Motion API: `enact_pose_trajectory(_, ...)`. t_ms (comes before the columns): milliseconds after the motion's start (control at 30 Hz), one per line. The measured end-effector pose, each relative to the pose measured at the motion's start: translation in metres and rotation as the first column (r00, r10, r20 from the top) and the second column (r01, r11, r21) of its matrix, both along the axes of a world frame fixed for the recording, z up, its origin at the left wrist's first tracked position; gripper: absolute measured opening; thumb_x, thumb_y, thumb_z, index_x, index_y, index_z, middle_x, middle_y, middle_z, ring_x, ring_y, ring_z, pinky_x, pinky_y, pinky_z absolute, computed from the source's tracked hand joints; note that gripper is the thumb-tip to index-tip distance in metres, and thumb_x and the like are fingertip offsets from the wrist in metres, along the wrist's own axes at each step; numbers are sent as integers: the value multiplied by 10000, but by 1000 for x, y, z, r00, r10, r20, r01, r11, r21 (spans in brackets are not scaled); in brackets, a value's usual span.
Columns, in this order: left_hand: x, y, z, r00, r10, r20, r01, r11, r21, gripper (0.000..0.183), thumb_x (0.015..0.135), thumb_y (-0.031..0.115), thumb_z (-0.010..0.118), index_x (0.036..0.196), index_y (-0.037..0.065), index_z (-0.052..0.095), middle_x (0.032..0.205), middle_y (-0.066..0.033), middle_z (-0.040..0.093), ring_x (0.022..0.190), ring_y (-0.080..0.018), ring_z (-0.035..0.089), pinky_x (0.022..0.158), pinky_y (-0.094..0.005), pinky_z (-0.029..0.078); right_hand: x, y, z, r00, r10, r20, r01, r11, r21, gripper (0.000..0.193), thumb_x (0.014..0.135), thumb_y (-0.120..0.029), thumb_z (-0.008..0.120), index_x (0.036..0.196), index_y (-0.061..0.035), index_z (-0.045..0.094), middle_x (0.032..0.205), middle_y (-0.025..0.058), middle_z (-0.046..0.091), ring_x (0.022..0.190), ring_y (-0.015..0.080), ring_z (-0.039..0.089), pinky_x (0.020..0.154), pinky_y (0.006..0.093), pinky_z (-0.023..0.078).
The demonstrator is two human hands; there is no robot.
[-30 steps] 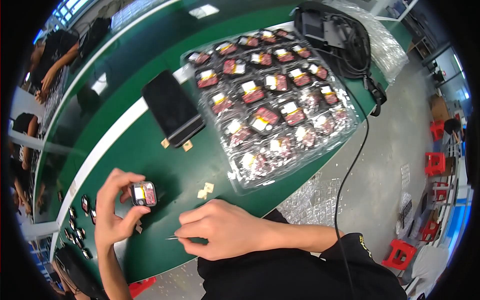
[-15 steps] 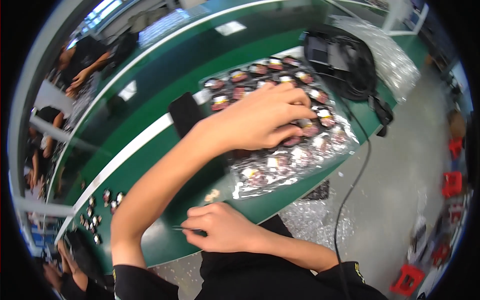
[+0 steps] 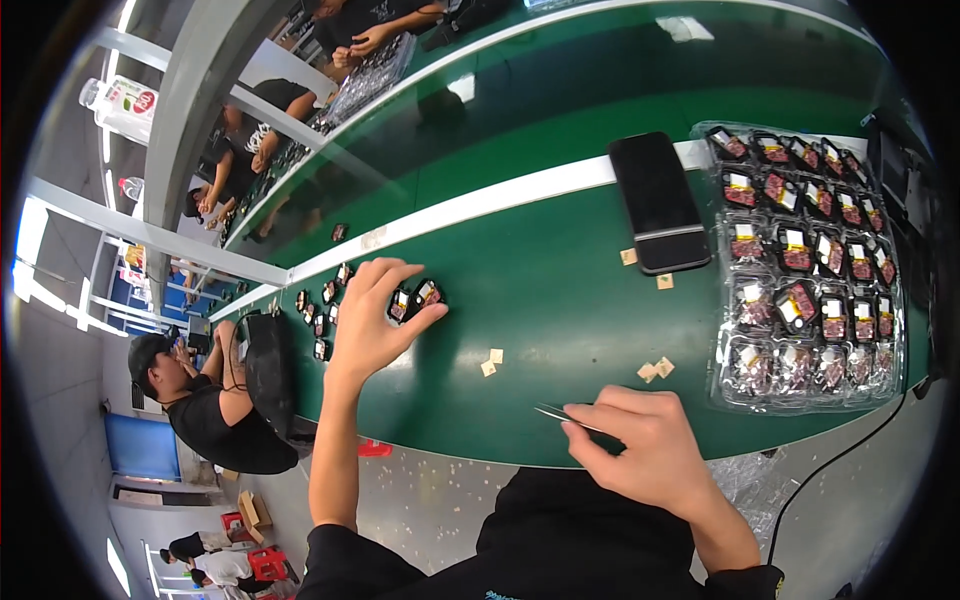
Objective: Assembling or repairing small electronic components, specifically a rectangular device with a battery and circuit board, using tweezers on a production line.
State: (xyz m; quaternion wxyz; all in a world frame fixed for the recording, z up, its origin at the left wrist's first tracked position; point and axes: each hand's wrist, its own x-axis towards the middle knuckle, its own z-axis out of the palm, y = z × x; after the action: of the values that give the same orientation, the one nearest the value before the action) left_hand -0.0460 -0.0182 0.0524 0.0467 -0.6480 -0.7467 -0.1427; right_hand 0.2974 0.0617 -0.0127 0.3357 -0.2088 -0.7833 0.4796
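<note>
Left of the black phone [image 3: 658, 195], two dark modules [image 3: 428, 294] lie by the nearer left hand [image 3: 370, 330], fingers parted; the right hand [image 3: 645, 440] pinches tweezers [image 3: 553, 412].

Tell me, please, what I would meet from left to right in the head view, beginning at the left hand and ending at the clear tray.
Left hand → two beige squares → right hand holding tweezers → clear tray.
</note>
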Motion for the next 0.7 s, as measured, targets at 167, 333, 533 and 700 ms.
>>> enact_pose_trajectory(167, -16, -14, -11, 999, -42, -18, 42, 998, -45, 543, 808, 285, 958, 1241, 17, 768, 1183, -134, 710, 1084, -353, 647, 1025, -443, 486, -10, -2, 0, 1000, -28, 3, 27, 999, 38, 125, 838, -41, 849, 955, -15, 814, 761, 46, 668, 541, 226, 620, 502, 355, 483)
enact_pose_trajectory(333, 24, 18, -23, 960, -267, 87, 269, 963, -20, 507, 709, 316, 1016, 1047, 55, 742, 1039, -60, 722, 971, -279, 646, 895, -392, 465, -12, 1, 0, 996, -91, 17, 91, 996, 14, 177, 812, 27, 861, 987, 3, 843, 689, 45, 651, 516, 138, 558, 475, 298, 399)
enact_pose_trajectory(533, 48, 28, -28, 875, -400, 273, 425, 905, -35, 605, 677, 331, 1025, 1165, 75, 777, 1097, -53, 704, 991, -254, 648, 876, -374, 466, -12, 3, 3, 993, -108, -41, 109, 994, 11, 192, 815, 36, 865, 1004, 9, 840, 678, 41, 637, 506, 125, 532, 461, 293, 385)
enact_pose_trajectory(700, 42, 28, -36, 827, -418, 375, 482, 872, -90, 591, 738, 254, 993, 1258, 77, 778, 1145, -58, 703, 1021, -245, 644, 880, -369, 467, -8, 4, 1, 986, -155, -53, 155, 988, -2, 205, 810, 39, 875, 1011, 8, 846, 669, 34, 646, 496, 94, 502, 451, 265, 346)
